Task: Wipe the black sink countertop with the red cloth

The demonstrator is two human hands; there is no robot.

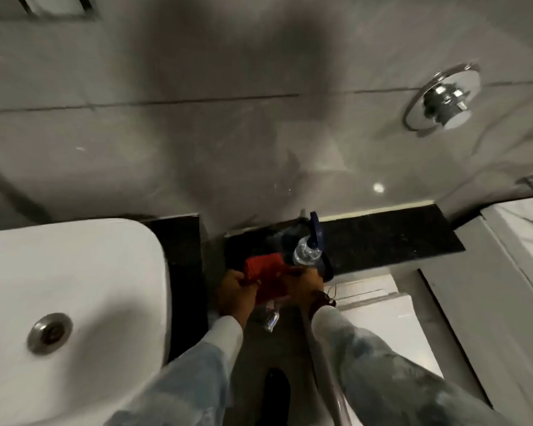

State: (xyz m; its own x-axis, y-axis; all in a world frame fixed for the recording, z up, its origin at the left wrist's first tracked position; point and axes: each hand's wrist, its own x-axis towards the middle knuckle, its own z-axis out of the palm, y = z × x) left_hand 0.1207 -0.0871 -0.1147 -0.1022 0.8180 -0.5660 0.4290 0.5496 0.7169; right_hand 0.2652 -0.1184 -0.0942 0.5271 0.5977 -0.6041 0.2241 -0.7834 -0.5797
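Observation:
A red cloth (266, 272) is bunched between both my hands, just in front of the black countertop (388, 238). My left hand (234, 292) grips the cloth's left side. My right hand (308, 282) holds its right side, close under a clear spray bottle with a blue trigger (308, 249). I cannot tell whether the right hand also touches the bottle. Another strip of black countertop (179, 238) runs beside the white basin (74, 302) on the left. The frame is blurred.
Grey wall tiles rise behind the counter, with a chrome wall fitting (443, 101) at upper right. A white toilet cistern and lid (379, 305) lie below the counter on the right. A metal pipe (336, 388) runs along the floor between my arms.

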